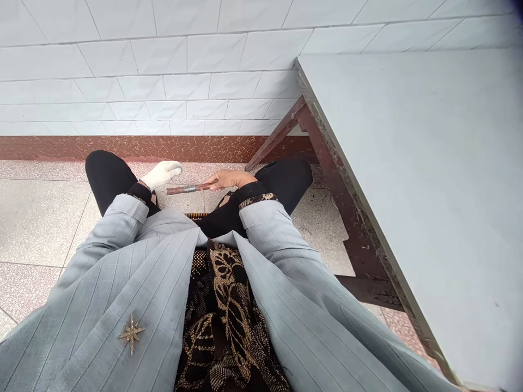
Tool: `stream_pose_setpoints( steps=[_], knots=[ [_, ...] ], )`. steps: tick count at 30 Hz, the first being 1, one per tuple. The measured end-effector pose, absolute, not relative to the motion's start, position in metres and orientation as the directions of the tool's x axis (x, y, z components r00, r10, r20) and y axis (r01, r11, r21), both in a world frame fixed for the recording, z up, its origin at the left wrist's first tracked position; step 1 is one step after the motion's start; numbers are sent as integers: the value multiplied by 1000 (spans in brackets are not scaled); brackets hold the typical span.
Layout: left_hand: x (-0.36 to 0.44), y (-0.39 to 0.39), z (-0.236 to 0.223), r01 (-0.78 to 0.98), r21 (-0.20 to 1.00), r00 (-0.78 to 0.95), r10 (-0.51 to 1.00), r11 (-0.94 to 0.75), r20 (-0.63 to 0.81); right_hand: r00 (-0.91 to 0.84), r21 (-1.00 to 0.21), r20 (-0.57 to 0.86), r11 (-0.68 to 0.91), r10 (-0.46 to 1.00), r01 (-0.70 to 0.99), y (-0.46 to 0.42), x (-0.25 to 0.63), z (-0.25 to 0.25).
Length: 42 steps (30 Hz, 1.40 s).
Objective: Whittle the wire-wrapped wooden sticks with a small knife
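My right hand (pixel 231 178) is bare and closed around a reddish-brown wooden stick (pixel 175 191) with a band of metal wire wound about it. The stick points left between my knees, its far end hidden behind my fingers. A white knitted glove covers my left hand (pixel 161 173), held just above and left of the stick's blunt end, apart from it. The gloved fingers are pressed together and curled; anything inside them is hidden.
A pale table top (pixel 429 190) on a dark red-brown frame (pixel 359 234) stands close on my right. Ahead is a white tiled wall (pixel 159 54) with a red-brown skirting band (pixel 61 148). My black-clad knees (pixel 108 177) are bent over the speckled tile floor (pixel 36 218).
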<state>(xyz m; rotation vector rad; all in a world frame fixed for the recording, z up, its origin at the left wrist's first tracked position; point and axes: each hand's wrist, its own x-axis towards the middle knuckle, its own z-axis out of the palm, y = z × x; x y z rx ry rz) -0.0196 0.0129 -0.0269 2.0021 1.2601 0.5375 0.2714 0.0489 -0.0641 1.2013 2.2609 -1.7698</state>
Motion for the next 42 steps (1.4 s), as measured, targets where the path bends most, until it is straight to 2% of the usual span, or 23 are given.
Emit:
stream_pose_setpoints(
  steps=[10,13,16,18,21,25,27,30,38,42],
  knots=[
    [-19,17,-28,548,812,418,906,-201,-58,-823,-901,-411,-36,393,433,42,272,-49],
    [-16,14,-36,503,854,400,912,-134,-93,-798,-941,-281,9,534,338,43,272,-47],
    [-10,5,-43,433,896,409,907,-99,-98,-600,-969,-113,46,792,244,48,269,-53],
    [-5,-1,-45,405,908,472,875,-106,-109,-457,-962,-105,26,883,272,51,266,-58],
    [-1,-5,-47,436,887,540,833,-153,-121,-335,-890,-174,-2,926,456,53,262,-61],
    [-1,-2,-49,555,792,526,845,-254,-98,-224,-633,-216,39,950,773,49,262,-57],
    [-1,0,-51,606,737,531,842,-301,-93,-214,-499,-248,65,945,864,47,262,-53],
    [-2,1,-51,652,676,549,829,-343,-108,-237,-376,-299,114,924,919,46,261,-50],
    [-2,3,-38,736,499,577,810,-457,-109,-307,-300,-370,200,877,933,44,260,-50],
    [0,5,-29,800,345,567,807,-491,-166,-353,-302,-431,236,830,924,43,263,-49]
  ],
)
